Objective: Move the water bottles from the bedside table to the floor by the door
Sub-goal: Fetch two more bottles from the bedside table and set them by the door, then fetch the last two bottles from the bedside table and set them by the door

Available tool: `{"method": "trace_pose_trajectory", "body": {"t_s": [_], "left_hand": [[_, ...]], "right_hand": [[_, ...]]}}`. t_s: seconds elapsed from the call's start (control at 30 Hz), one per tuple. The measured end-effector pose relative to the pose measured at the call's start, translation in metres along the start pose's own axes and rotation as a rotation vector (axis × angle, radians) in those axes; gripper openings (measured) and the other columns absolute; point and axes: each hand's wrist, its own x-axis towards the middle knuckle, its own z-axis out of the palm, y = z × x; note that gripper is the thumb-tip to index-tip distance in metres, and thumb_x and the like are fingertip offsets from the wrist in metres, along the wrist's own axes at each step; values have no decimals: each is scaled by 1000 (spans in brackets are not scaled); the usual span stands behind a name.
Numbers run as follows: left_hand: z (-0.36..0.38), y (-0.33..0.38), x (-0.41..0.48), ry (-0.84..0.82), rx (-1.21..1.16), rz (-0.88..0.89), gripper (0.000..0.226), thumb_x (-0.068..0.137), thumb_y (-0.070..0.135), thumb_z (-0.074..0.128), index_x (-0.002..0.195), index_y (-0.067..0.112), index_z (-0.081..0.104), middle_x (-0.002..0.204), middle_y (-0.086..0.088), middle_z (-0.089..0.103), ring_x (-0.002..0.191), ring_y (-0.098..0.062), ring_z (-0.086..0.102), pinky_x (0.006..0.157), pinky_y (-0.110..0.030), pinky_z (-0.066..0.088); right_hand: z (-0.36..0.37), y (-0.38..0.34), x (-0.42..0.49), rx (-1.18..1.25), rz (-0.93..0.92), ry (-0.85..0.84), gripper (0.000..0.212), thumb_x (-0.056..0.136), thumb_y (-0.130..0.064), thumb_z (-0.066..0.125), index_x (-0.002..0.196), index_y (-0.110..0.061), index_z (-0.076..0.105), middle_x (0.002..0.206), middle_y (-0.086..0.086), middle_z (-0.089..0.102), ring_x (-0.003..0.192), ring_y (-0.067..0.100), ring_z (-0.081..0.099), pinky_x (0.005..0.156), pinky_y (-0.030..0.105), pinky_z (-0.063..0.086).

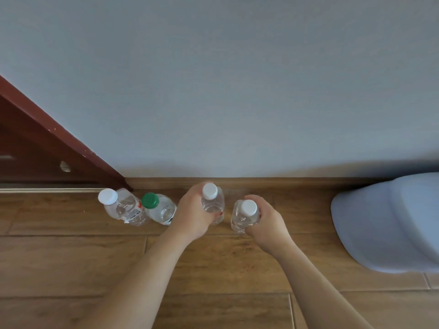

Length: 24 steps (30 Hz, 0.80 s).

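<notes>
Two clear water bottles stand on the wooden floor near the door: one with a white cap [123, 207] and, to its right, one with a green cap [158, 208]. My left hand [192, 214] grips a third clear bottle with a white cap [213, 200], upright, down at the floor by the skirting board. My right hand [266, 222] grips another white-capped bottle [244, 216] just to the right, also upright and low over the floor. I cannot tell whether the two held bottles touch the floor.
A dark red door frame [59, 136] and door stand at the left, with a metal threshold strip [47, 190]. A pale wall and wooden skirting board [273, 182] run behind the bottles. A pale blue plastic object [384, 222] sits on the floor at the right.
</notes>
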Motion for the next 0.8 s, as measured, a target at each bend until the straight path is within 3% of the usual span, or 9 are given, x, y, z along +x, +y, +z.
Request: {"method": "trace_pose_trajectory", "body": {"t_s": [0.17,0.27,0.37,0.43,0.57,0.67,0.8], "left_hand": [[1,0,-4,0,12,1,62,75,14,86,127,29,56,115,15,54,103,-4,50,79,-9,34],[3,-2,-7,-15,25,-35,76,73,19,88,138,28,50,130,13,53,116,-6,48,96,-20,36],[3,-1,-10,-26,29,-47,83,71,21,89,142,29,46,141,9,51,126,-10,47,101,-22,34],[1,1,-12,-21,24,-41,85,70,22,90,142,30,45,142,10,50,126,-8,45,101,-23,33],[-11,9,-16,-33,20,-6,91,69,30,90,145,33,40,144,16,44,129,-4,41,107,-28,35],[-24,23,-19,-45,43,16,91,72,38,87,147,36,36,149,15,40,137,-9,37,111,-34,35],[-47,49,-28,-45,42,49,87,75,48,82,148,41,34,154,17,34,141,-8,31,110,-30,29]], "right_hand": [[-7,-2,-4,7,17,-10,70,73,-21,76,136,-30,48,125,-12,57,115,10,53,93,27,45],[-10,-1,-6,7,11,-10,70,73,-13,72,136,-30,48,127,-12,56,117,9,52,91,23,43],[-14,-1,-7,-8,4,-12,77,72,3,61,140,-30,46,136,-12,53,126,11,49,98,29,47],[-18,-3,-7,-35,-13,-3,80,72,7,57,142,-31,45,140,-15,50,130,8,45,99,22,42],[-28,-11,-6,-55,-15,31,78,74,0,61,140,-37,44,140,-20,49,129,3,45,86,8,33],[-40,-24,-12,-77,-42,59,74,76,-5,65,142,-33,45,142,-17,49,130,5,45,93,14,34],[-64,-58,-33,-101,-92,56,73,76,-1,58,143,-26,45,144,-12,47,130,9,45,101,23,40]]}}
